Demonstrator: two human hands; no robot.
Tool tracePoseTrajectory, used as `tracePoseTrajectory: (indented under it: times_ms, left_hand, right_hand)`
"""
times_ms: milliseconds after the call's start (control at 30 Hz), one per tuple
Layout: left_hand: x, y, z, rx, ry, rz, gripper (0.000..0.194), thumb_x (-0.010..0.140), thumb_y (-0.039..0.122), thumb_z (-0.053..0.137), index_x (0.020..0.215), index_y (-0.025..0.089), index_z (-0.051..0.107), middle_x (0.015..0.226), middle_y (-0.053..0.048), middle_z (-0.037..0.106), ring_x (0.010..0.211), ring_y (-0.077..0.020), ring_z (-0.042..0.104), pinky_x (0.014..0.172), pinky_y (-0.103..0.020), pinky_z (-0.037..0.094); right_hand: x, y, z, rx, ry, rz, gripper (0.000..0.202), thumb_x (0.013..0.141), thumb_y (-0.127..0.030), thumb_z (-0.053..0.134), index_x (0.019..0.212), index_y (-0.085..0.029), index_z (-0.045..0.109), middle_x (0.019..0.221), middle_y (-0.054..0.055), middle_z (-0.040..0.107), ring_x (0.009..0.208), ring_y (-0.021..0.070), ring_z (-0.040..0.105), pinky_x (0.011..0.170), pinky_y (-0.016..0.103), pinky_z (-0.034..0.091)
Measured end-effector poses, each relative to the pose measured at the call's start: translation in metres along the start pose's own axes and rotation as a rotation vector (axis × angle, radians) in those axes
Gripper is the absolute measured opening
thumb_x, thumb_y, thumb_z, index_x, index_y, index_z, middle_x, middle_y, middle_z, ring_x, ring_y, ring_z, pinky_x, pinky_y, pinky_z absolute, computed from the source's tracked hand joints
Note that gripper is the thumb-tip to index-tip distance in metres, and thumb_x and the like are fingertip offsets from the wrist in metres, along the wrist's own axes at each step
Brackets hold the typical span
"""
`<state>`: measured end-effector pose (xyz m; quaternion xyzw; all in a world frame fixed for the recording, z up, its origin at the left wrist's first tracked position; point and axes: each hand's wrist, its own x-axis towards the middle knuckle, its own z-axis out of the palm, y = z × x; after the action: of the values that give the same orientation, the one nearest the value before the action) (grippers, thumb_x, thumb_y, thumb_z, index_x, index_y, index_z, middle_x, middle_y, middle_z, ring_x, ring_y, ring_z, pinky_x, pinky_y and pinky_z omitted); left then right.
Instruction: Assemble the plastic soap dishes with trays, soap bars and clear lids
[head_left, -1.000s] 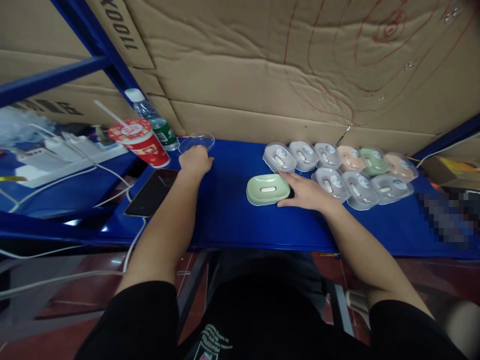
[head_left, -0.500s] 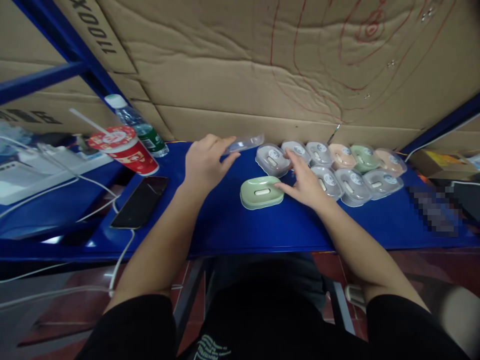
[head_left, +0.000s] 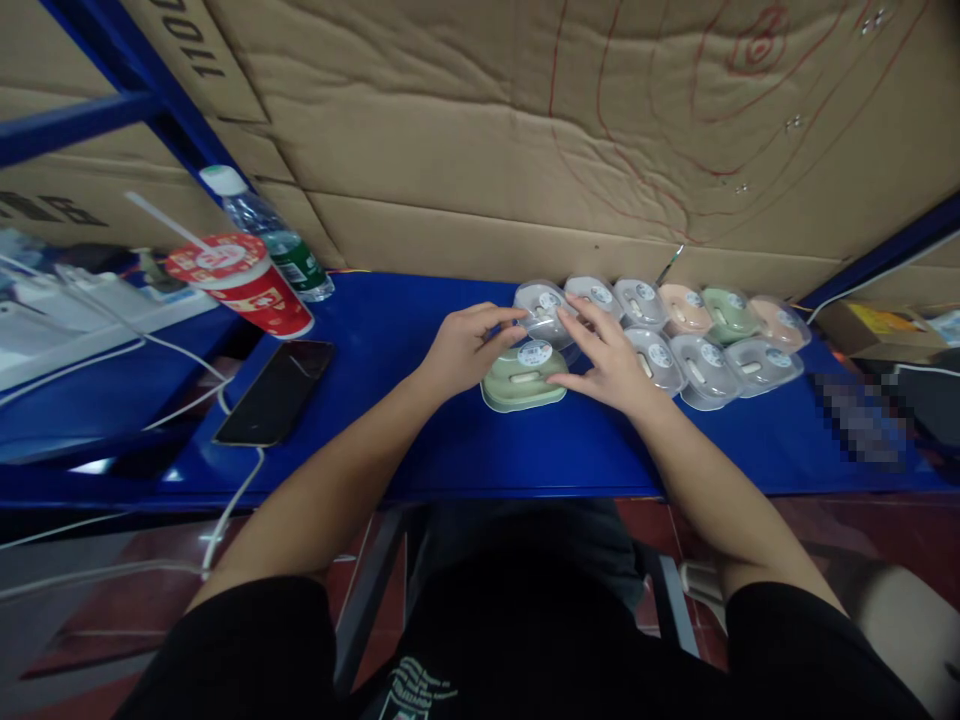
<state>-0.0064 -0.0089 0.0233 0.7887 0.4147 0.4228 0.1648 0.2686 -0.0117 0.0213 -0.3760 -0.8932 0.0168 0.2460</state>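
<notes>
A green oval dish point(head_left: 517, 392) lies on the blue table, with a clear plastic cover point(head_left: 538, 340) held over it, a round label on its top. My left hand point(head_left: 480, 345) pinches the cover's left edge between thumb and fingers. My right hand point(head_left: 609, 360) has its fingers spread at the right side; its thumb touches the dish's right edge and its fingertips are at the cover. Just behind stands a grey covered dish point(head_left: 541, 305), partly seen through the clear plastic.
Several covered dishes in grey, peach and green point(head_left: 727, 314) stand in two rows at the right. Toward the left are a red cup with a straw point(head_left: 259, 295), a water bottle point(head_left: 289, 250) and a black phone point(head_left: 276, 392). A cardboard wall point(head_left: 450, 150) rises behind.
My left hand has moved right and down with the clear cover, bringing it from the table's back over the green dish. The right hand has hardly moved. The view has shifted slightly.
</notes>
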Motion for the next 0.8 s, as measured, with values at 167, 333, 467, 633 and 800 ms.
tracePoseTrajectory:
  times_ms: [167,333,467,633,800]
  left_hand:
    - [0.004,-0.004,0.001,-0.129,0.006,-0.112,0.047,0.103,0.059,0.059,0.12,0.022,0.083,0.1,-0.007,0.083,0.083,-0.0173,0.072,0.076,-0.029,0.057]
    - [0.005,-0.007,0.002,-0.028,-0.054,-0.147,0.063,0.109,0.064,0.04,0.096,0.02,0.084,0.096,-0.008,0.083,0.09,-0.0208,0.076,0.085,-0.033,0.058]
    - [0.001,-0.003,0.003,0.207,-0.164,-0.097,0.059,0.109,0.062,0.039,0.109,0.024,0.083,0.113,-0.007,0.082,0.108,-0.0244,0.074,0.095,-0.037,0.056]
    - [-0.001,0.003,0.004,0.468,-0.349,-0.2,0.048,0.102,0.061,0.056,0.125,0.025,0.079,0.13,-0.009,0.078,0.112,-0.0301,0.073,0.095,-0.041,0.055]
    - [0.001,0.002,0.0,0.517,-0.479,-0.292,0.056,0.102,0.068,0.047,0.113,0.023,0.079,0.109,-0.01,0.081,0.102,-0.0327,0.074,0.086,-0.041,0.055]
  right_hand:
    - [0.001,-0.006,-0.001,0.013,-0.075,-0.001,0.099,0.093,-0.073,0.069,0.174,-0.035,0.027,0.178,0.01,0.034,0.161,0.0483,0.034,0.127,0.075,0.032]
    - [-0.002,-0.005,0.004,0.037,-0.06,0.014,0.109,0.082,-0.084,0.073,0.17,-0.028,0.04,0.168,0.013,0.051,0.153,0.045,0.048,0.128,0.068,0.037]
    - [-0.002,-0.001,0.009,0.056,-0.083,0.039,0.105,0.079,-0.084,0.075,0.161,-0.021,0.055,0.159,0.016,0.061,0.145,0.0439,0.059,0.125,0.064,0.045]
    - [-0.002,0.002,0.014,0.097,-0.191,0.065,0.102,0.078,-0.082,0.079,0.159,-0.025,0.057,0.158,0.014,0.063,0.143,0.0435,0.061,0.121,0.064,0.05]
    - [-0.002,-0.001,0.017,0.131,-0.184,0.058,0.104,0.079,-0.082,0.078,0.163,-0.027,0.052,0.162,0.013,0.059,0.147,0.0421,0.057,0.122,0.063,0.049]
